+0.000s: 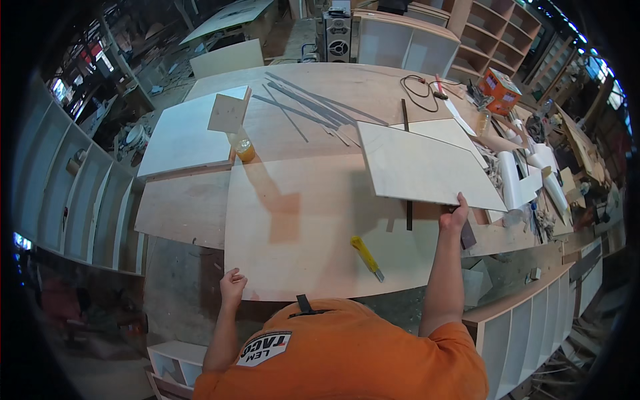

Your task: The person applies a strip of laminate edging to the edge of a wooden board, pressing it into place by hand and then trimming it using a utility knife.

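Observation:
My right hand (457,215) is closed on the near edge of a pale rectangular panel (427,163), which is tilted above the right side of the worktable. Its shadow falls on the large plywood sheet (320,220) below. At the sheet's near left corner is my left hand (233,287), its fingers curled in; whether anything is between them is hidden. A yellow utility knife (364,255) lies on the sheet between my hands, nearer the front edge. A dark narrow strip (409,217) runs partly beneath the raised panel.
White-faced boards (193,137) are stacked at the left, beside a bottle of yellow liquid (245,151) with a small wooden square (227,113) at its top. Grey strips (307,100) lie farther back. Paper rolls (511,177), a cable (417,90) and an orange box (500,90) crowd the right.

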Action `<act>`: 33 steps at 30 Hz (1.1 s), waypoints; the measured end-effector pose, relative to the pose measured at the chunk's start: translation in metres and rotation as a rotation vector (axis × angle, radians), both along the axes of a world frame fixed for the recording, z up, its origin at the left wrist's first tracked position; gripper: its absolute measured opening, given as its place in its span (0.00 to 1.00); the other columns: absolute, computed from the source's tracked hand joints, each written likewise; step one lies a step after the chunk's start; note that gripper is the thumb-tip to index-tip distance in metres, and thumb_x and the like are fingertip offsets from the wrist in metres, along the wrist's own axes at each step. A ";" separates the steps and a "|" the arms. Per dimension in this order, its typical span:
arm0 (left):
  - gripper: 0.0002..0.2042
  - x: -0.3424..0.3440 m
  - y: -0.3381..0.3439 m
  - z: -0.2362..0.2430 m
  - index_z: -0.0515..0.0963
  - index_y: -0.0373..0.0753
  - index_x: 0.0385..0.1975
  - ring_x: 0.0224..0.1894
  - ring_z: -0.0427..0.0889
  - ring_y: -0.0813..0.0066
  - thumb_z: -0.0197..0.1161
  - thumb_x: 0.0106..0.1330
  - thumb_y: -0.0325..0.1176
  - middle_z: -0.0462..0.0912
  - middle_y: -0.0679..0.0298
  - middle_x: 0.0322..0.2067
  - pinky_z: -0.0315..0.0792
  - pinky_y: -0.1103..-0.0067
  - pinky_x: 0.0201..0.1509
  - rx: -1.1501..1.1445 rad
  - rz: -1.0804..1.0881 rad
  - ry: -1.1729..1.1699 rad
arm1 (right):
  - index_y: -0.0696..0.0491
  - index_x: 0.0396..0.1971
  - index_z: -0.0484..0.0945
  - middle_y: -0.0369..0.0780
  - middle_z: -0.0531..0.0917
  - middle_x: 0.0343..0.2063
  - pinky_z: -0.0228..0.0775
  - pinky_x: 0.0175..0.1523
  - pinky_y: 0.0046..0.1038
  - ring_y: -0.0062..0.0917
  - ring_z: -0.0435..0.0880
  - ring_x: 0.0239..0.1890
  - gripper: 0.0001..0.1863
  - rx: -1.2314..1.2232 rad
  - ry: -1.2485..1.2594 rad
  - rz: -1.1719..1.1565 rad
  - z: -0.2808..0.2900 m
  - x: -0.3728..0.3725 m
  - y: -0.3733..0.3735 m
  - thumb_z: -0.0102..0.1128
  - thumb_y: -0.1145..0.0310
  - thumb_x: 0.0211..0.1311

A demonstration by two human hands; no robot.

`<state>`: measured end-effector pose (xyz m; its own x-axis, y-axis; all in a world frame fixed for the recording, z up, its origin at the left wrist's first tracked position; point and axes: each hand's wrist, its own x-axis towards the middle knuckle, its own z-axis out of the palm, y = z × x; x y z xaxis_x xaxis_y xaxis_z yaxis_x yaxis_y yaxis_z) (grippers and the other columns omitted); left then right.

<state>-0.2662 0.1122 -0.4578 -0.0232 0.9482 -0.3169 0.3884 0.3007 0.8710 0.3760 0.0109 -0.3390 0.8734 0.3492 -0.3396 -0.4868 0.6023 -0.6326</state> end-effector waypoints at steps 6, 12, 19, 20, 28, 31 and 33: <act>0.17 -0.043 -0.048 -0.017 0.80 0.28 0.42 0.34 0.83 0.75 0.62 0.49 0.20 0.84 0.59 0.30 0.77 0.80 0.42 0.170 0.154 0.291 | 0.61 0.53 0.69 0.45 0.77 0.48 0.74 0.54 0.42 0.37 0.78 0.50 0.21 0.020 -0.016 -0.020 -0.035 0.088 0.056 0.57 0.69 0.63; 0.12 -0.077 -0.127 -0.011 0.85 0.34 0.30 0.31 0.85 0.66 0.59 0.46 0.22 0.85 0.56 0.24 0.77 0.75 0.41 0.067 0.264 0.581 | 0.66 0.53 0.68 0.46 0.78 0.48 0.76 0.52 0.41 0.38 0.81 0.47 0.23 -0.051 -0.071 -0.009 -0.073 0.159 0.110 0.58 0.66 0.66; 0.12 -0.095 -0.220 -0.008 0.86 0.37 0.28 0.31 0.85 0.55 0.57 0.48 0.22 0.84 0.49 0.25 0.78 0.70 0.40 0.004 0.164 0.850 | 0.59 0.61 0.64 0.46 0.74 0.57 0.68 0.63 0.41 0.39 0.74 0.57 0.28 -0.020 -0.043 0.111 -0.117 0.178 0.122 0.48 0.54 0.72; 0.12 -0.095 -0.230 -0.008 0.86 0.37 0.29 0.32 0.85 0.54 0.57 0.48 0.21 0.84 0.50 0.25 0.78 0.69 0.41 -0.031 0.168 0.842 | 0.60 0.61 0.64 0.46 0.73 0.57 0.67 0.64 0.41 0.39 0.73 0.58 0.28 -0.047 -0.030 0.138 -0.119 0.177 0.122 0.47 0.53 0.72; 0.13 -0.087 -0.237 -0.022 0.86 0.37 0.31 0.35 0.85 0.53 0.58 0.47 0.23 0.85 0.49 0.29 0.78 0.68 0.45 -0.188 0.164 0.746 | 0.53 0.65 0.59 0.49 0.64 0.62 0.72 0.56 0.48 0.46 0.72 0.58 0.34 -0.544 0.086 0.392 -0.133 0.190 0.083 0.56 0.51 0.65; 0.13 -0.095 -0.230 -0.030 0.86 0.38 0.32 0.37 0.85 0.53 0.59 0.47 0.25 0.85 0.49 0.31 0.78 0.68 0.47 -0.262 0.083 0.740 | 0.55 0.64 0.58 0.52 0.62 0.62 0.75 0.52 0.45 0.49 0.72 0.56 0.35 -0.683 0.067 0.384 -0.129 0.182 0.078 0.59 0.53 0.63; 0.13 -0.101 -0.229 -0.033 0.86 0.38 0.33 0.38 0.85 0.53 0.59 0.48 0.26 0.85 0.49 0.32 0.78 0.68 0.47 -0.301 0.039 0.735 | 0.56 0.64 0.57 0.54 0.61 0.61 0.77 0.50 0.44 0.50 0.73 0.54 0.36 -0.735 0.022 0.370 -0.122 0.171 0.072 0.59 0.54 0.63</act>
